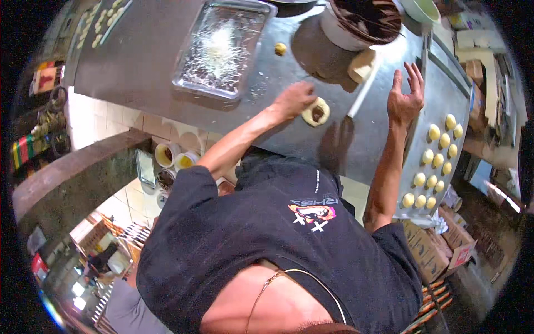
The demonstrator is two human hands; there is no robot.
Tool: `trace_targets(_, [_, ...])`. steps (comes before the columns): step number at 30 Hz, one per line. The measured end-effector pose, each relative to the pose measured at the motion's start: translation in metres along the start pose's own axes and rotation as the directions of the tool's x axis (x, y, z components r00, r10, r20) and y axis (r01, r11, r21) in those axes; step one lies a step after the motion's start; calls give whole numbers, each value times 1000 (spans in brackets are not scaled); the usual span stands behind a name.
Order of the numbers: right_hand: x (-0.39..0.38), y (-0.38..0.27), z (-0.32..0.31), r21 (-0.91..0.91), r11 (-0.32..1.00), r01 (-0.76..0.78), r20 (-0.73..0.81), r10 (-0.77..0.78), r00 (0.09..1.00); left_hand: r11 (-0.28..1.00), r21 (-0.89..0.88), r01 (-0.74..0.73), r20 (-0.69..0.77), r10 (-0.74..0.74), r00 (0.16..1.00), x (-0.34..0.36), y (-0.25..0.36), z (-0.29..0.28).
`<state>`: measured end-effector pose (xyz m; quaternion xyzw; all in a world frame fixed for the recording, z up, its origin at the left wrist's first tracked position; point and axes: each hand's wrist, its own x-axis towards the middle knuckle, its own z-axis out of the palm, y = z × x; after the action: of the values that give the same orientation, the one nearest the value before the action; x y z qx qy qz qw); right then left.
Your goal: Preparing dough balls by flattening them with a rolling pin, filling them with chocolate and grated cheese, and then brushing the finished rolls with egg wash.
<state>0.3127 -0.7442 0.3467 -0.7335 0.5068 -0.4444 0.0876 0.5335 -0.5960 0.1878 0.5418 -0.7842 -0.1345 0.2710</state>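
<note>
- Wearing necklace (272,277) nearer than dough (307,116).
- Holding left hand (293,101) curled just beside dough, unclear whether gripping anything.
- Holding right hand (405,101) open, empty, right of dough.

A tray (181,78) with shreds (217,50) in it lies on the far left half of the desk (139,67), a ball (280,49) to its right. Farther right stands a tub (336,30) holding paste (370,19). Before it, near the desk's near edge, lies the dough (306,118), filling (317,114) in its middle, between the tray and a rod (364,89). A block (361,65) lies beside the rod. Rows of pieces (431,181) lie on a sheet (414,165) at right; boxes (417,250) sit below its near end.
</note>
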Motion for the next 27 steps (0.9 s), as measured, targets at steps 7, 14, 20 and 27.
trace_targets(7, [5, -126, 132, 382, 923, -48, 417, -126, 900, -26, -903, 429, 429, -138, 893, -52, 8, -52])
trace_targets(14, [-58, -193, 307, 308, 935, 176, 755, -353, 552, -486, -817, -310, -19, -514, 858, -100, 7, -211])
trace_targets(20, [-57, -217, 334, 321, 932, 169, 860, -362, 360, -284, -840, -462, -49, -809, 586, -145, -53, -256])
trace_targets(27, [-49, -197, 325, 149, 970, 191, 920, -207, 332, -302, -771, -561, 51, -907, 418, -152, -93, -251])
